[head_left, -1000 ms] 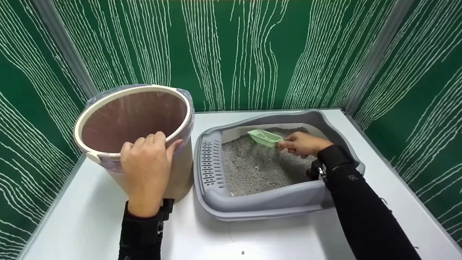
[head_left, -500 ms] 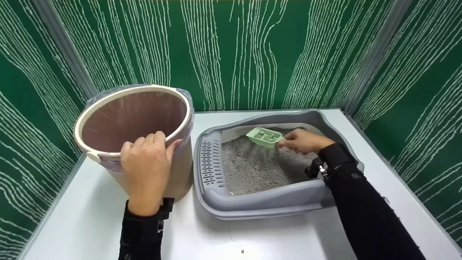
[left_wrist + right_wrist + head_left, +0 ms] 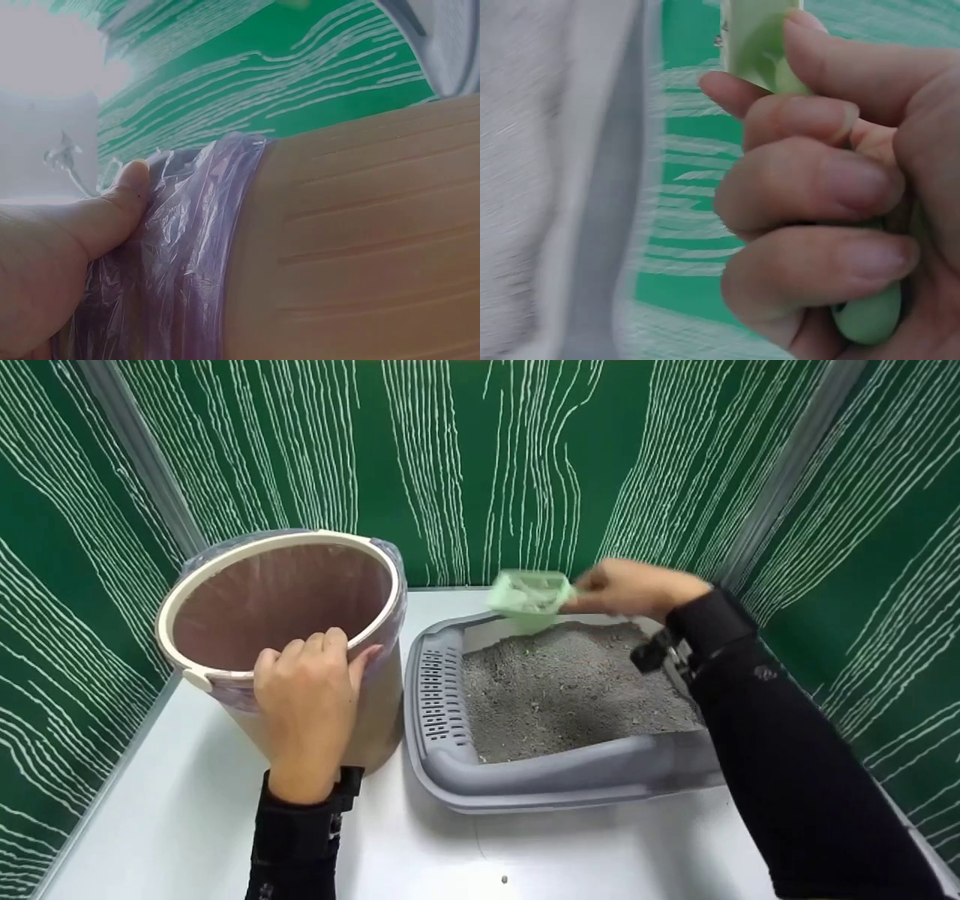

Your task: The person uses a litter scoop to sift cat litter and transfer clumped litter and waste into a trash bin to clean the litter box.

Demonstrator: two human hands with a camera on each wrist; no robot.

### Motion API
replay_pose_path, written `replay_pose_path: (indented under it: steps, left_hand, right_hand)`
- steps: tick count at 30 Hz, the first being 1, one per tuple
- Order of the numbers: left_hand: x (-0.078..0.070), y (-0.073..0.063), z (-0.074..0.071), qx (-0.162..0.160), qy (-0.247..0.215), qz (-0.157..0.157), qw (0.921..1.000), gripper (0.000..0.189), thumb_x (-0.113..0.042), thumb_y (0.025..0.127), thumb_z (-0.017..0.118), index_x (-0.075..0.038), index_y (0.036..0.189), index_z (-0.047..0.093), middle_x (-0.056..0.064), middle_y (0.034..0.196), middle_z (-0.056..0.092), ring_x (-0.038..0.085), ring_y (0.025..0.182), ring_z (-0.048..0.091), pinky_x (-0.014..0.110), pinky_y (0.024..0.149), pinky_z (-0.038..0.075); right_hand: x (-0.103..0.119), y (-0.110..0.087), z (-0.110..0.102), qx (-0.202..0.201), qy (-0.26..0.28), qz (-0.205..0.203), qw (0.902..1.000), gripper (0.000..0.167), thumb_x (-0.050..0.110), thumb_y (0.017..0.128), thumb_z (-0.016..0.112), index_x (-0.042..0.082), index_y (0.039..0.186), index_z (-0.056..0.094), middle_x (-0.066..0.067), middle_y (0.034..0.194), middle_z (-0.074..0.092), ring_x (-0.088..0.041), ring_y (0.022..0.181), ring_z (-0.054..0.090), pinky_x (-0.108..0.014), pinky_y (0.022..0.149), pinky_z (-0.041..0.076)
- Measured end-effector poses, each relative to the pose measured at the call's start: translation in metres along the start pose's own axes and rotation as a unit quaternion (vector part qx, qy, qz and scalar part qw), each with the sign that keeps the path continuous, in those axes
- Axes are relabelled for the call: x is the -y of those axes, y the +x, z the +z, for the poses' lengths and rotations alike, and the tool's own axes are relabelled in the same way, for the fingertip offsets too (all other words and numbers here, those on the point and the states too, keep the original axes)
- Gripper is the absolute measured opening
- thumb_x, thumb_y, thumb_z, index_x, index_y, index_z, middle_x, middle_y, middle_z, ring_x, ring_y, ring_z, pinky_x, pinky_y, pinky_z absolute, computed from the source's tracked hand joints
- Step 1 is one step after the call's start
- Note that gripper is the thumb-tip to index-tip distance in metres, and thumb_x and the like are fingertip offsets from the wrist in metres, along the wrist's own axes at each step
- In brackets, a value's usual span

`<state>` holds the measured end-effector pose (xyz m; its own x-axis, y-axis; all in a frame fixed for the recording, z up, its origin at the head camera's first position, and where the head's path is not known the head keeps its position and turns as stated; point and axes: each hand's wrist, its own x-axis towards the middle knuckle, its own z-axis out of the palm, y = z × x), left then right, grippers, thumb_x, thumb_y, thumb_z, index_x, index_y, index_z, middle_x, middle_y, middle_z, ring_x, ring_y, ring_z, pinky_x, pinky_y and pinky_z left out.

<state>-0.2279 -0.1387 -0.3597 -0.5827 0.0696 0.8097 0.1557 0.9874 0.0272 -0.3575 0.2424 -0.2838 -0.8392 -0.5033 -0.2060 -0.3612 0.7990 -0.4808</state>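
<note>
At the left of the head view stands a tall beige trash bin (image 3: 381, 720) with a cream rim. My left hand (image 3: 306, 709) grips its near rim, fingers curled over the edge and thumb outside. In the left wrist view that thumb presses on the thin purple bag liner (image 3: 187, 247) folded over the bin's top. My right hand (image 3: 634, 587) holds a light green litter scoop (image 3: 531, 598) above the far edge of the grey litter box (image 3: 525, 791). The fingers wrap its handle (image 3: 870, 315) in the right wrist view. The scoop is blurred, its contents indistinct.
Grey litter (image 3: 555, 690) covers the floor of the box, which has a slotted ledge (image 3: 441, 697) on its left, close beside the bin. Both stand on a white table (image 3: 570, 855). Green walls (image 3: 465, 457) with white lines enclose the back and sides. A small crumb lies near the front.
My right hand has lifted the litter scoop up and away from the litter, toward the box's far edge and slightly left. The left hand stays on the bin's rim.
</note>
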Motion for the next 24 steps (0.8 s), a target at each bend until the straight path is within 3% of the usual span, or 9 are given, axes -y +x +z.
replay_pose_path:
  steps: [4,8,12,16,20,24]
  left_hand:
    - [0.000,0.001,-0.001,0.000,0.004,0.002,1.0000,0.045,-0.040,0.090,0.086,0.002,0.088,0.068,0.019,0.074,0.069,0.039,0.066,0.064,0.048,0.063,0.042]
    - [0.001,0.001,-0.001,0.001,0.005,-0.001,1.0000,0.046,-0.040,0.090,0.086,0.002,0.089,0.068,0.020,0.076,0.069,0.040,0.067,0.064,0.048,0.063,0.042]
    - [0.001,0.001,-0.001,0.001,0.001,0.003,1.0000,0.045,-0.039,0.090,0.086,0.002,0.088,0.067,0.020,0.075,0.068,0.040,0.066,0.064,0.048,0.063,0.042]
    - [0.002,0.001,-0.002,-0.001,0.004,0.008,1.0000,0.045,-0.036,0.089,0.088,0.002,0.086,0.064,0.020,0.073,0.067,0.040,0.066,0.063,0.049,0.064,0.041]
    - [0.002,0.000,-0.003,-0.008,0.001,0.005,1.0000,0.045,-0.034,0.087,0.091,0.001,0.084,0.064,0.020,0.073,0.067,0.040,0.065,0.063,0.049,0.063,0.041]
    - [-0.001,0.001,-0.002,-0.008,-0.003,0.008,0.9999,0.044,-0.034,0.087,0.090,0.002,0.086,0.065,0.020,0.074,0.068,0.041,0.066,0.064,0.049,0.063,0.041]
  right_hand:
    - [0.048,0.005,-0.019,-0.040,-0.040,-0.035,0.9978,0.036,0.037,0.110,0.059,0.005,0.117,0.075,0.000,0.079,0.064,-0.009,0.061,0.049,-0.024,0.061,0.046]
    - [0.097,0.014,-0.023,-0.074,-0.077,-0.070,0.9918,0.034,0.033,0.111,0.058,0.003,0.113,0.073,0.001,0.072,0.054,-0.008,0.057,0.041,-0.022,0.052,0.041]
    - [0.139,0.022,-0.010,-0.103,-0.076,-0.093,0.9875,0.031,0.030,0.111,0.059,0.003,0.116,0.072,-0.002,0.083,0.063,-0.011,0.061,0.048,-0.026,0.059,0.049]
    - [0.170,0.030,0.012,-0.148,-0.099,-0.112,0.9777,0.031,0.031,0.110,0.059,0.006,0.123,0.071,-0.005,0.104,0.074,-0.015,0.075,0.064,-0.029,0.075,0.057]
    - [0.191,0.037,0.037,-0.196,-0.179,-0.146,0.9530,0.029,0.026,0.113,0.054,0.004,0.125,0.069,-0.008,0.106,0.073,-0.018,0.085,0.068,-0.029,0.081,0.058]
    - [0.201,0.039,0.057,-0.237,-0.289,-0.168,0.9121,0.024,0.009,0.111,0.052,0.001,0.129,0.066,-0.010,0.105,0.070,-0.021,0.086,0.066,-0.032,0.075,0.058]
